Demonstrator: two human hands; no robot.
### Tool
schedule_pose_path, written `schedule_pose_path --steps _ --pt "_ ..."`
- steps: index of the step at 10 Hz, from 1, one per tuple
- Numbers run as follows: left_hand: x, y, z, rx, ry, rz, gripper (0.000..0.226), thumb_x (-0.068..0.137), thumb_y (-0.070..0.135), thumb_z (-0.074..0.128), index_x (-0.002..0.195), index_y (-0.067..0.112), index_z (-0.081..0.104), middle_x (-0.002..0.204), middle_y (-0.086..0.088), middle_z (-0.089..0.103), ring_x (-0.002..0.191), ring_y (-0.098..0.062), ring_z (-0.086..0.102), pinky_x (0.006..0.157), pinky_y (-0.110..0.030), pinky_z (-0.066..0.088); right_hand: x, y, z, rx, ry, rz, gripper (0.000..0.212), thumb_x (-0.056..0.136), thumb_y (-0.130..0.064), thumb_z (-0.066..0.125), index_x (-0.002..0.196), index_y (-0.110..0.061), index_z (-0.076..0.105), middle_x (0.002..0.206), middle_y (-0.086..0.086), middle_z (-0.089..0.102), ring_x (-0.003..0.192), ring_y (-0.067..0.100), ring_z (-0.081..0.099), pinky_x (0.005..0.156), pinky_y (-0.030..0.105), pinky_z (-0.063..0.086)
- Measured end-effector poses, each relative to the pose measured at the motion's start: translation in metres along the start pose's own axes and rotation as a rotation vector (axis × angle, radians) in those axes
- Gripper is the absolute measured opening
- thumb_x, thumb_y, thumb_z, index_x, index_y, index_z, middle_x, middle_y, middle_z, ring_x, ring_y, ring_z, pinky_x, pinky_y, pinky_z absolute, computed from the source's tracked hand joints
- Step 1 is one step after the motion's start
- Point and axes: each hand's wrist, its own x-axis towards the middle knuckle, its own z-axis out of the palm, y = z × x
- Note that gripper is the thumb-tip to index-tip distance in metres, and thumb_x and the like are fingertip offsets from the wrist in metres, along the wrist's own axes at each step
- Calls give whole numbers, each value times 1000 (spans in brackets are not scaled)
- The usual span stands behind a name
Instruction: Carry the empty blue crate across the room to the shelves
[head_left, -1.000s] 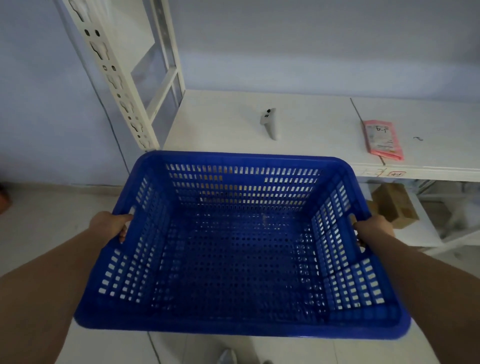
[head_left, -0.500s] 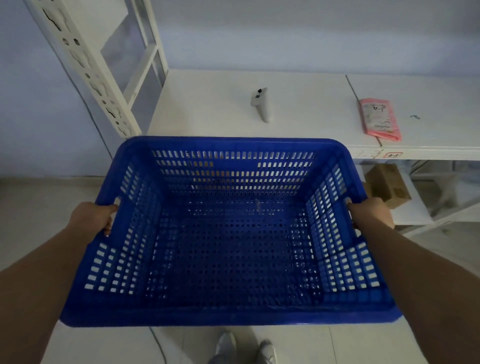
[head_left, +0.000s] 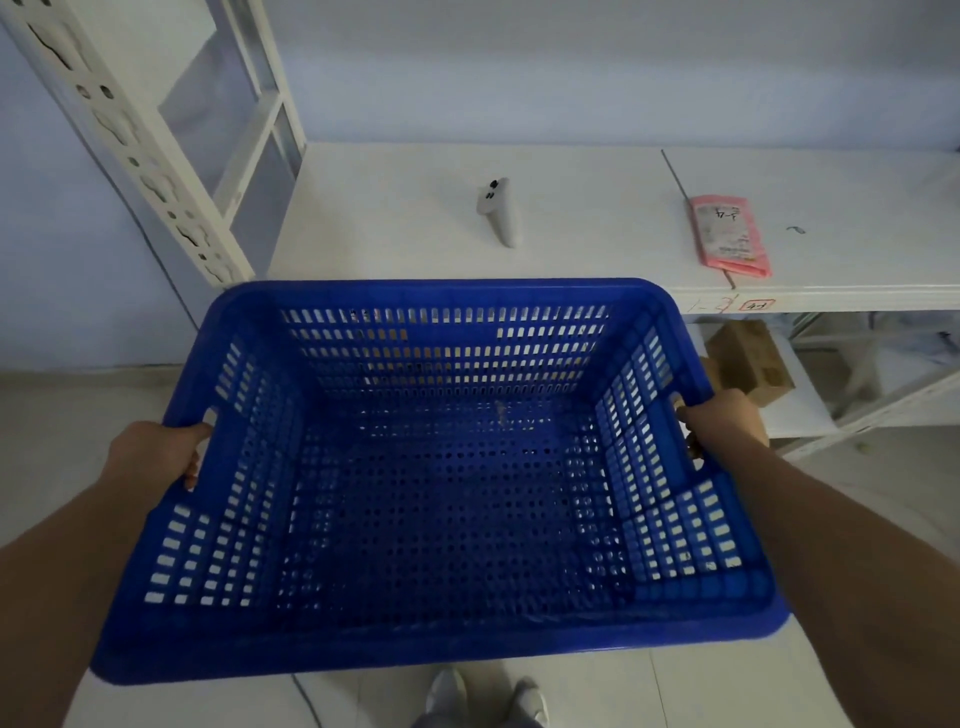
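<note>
An empty blue perforated crate (head_left: 441, 639) fills the middle of the head view, held level in the air in front of me. My left hand (head_left: 153, 449) grips the handle slot in its left wall. My right hand (head_left: 724, 423) grips the slot in its right wall. The crate's far rim overlaps the front edge of a white shelf board (head_left: 395, 244) of the shelving unit straight ahead. Nothing lies inside the crate.
A grey handheld controller (head_left: 500, 210) and a pink packet (head_left: 727, 234) lie on the shelf board. A white slotted upright (head_left: 124, 140) rises at the left. Brown cardboard boxes (head_left: 750, 361) sit on a lower shelf at right. My shoes (head_left: 483, 699) show on the pale tiled floor.
The shelf has drawn nearer and the crate's far rim now reaches the board's front edge. Both hands keep the same grip on the handles.
</note>
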Motion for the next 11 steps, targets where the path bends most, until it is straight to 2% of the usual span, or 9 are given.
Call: schedule_pose_path --steps 2,4,5,6,7,8,9,10,11 --pt "-3 3 0 8 16 -2 32 85 23 63 63 0 56 59 -19 55 52 -31 50 74 -47 52 2 0 2 9 34 3 21 86 -25 61 83 -4 59 74 15 72 64 29 71 71 43 60" --pt "-24 5 -1 205 63 133 25 86 25 60 72 4 53 73 -19 59 63 -32 57 58 -34 48 -13 1 2 -52 70 -98 39 90 -38 57 106 -2 61 86 11 67 74 28 65 64 34 51" --pt "-34 13 6 397 142 179 54 82 34 62 117 -7 53 112 -27 58 94 -42 60 77 -50 55 -26 2 3 -123 116 -151 42 94 -35 53 120 -2 52 102 17 64 83 32 61 67 36 45" --pt "-52 23 13 502 187 251 67 86 32 58 137 -7 37 135 -27 44 117 -42 50 94 -51 47 -40 2 3 -173 139 -198 41 95 -26 53 128 -2 46 122 20 59 107 37 61 80 44 50" --pt "-73 35 18 634 197 465 46 88 29 53 123 -1 49 125 -22 52 111 -37 54 92 -47 47 -51 2 -1 -257 144 -278 46 92 -14 53 135 -2 41 134 20 50 121 37 52 93 48 47" --pt "-90 47 23 720 81 593 27 89 30 47 101 8 58 104 -12 65 91 -29 61 79 -42 53 -63 2 -6 -286 161 -323 48 90 -13 52 136 -3 42 137 20 47 124 37 49 96 46 43" --pt "-115 62 31 832 25 648 26 93 29 42 99 9 57 101 -8 63 93 -26 62 75 -36 52 -75 6 -10 -125 126 -301 45 90 -16 52 134 -3 49 134 19 50 121 36 50 97 46 43" --pt "-127 71 43 872 32 700 18 93 30 42 92 13 49 100 -8 62 95 -26 62 76 -35 50 -94 16 -22 265 166 -281 35 91 -16 55 123 -3 60 119 18 62 105 34 59 91 47 49" --pt "-129 73 54 890 48 710 19 93 31 42 97 15 52 101 -6 62 98 -26 63 72 -33 44 -128 37 -59 646 354 -201 16 91 -12 56 102 -11 68 96 10 64 89 26 59 80 36 48"
